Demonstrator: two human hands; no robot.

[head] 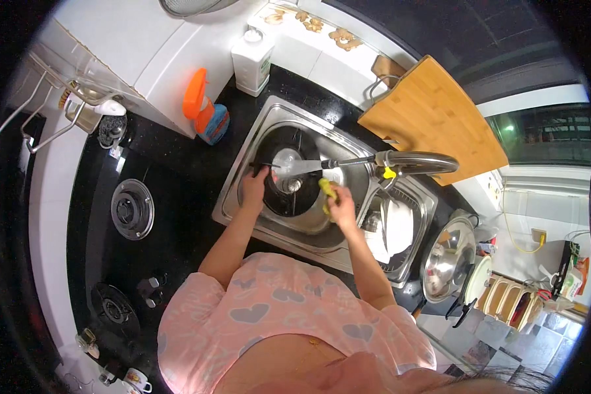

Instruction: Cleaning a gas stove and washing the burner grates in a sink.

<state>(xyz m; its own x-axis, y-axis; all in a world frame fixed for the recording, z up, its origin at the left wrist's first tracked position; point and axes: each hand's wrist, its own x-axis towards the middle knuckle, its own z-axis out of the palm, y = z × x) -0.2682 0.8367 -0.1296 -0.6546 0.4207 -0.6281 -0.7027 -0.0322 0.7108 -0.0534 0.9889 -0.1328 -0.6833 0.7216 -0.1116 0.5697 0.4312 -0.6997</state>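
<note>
A black round pan (295,202) lies tilted in the large basin of the stainless steel sink (271,112). My left hand (254,189) grips it at its left side, by a short black handle (262,164). Water pours from the pull-out faucet (354,161) into the pan and splashes white. My right hand (343,207) holds a yellow-green sponge or cloth (328,191) just right of the pan, above the basin. The fingers of my right hand hide part of it.
White dishes (399,227) stand in the small right basin. Behind the sink leans a wooden cutting board (436,118). An orange spray bottle (204,106) and a white jug (252,61) stand at the back left. A gas burner (132,209) is left; a metal bowl (448,261) is right.
</note>
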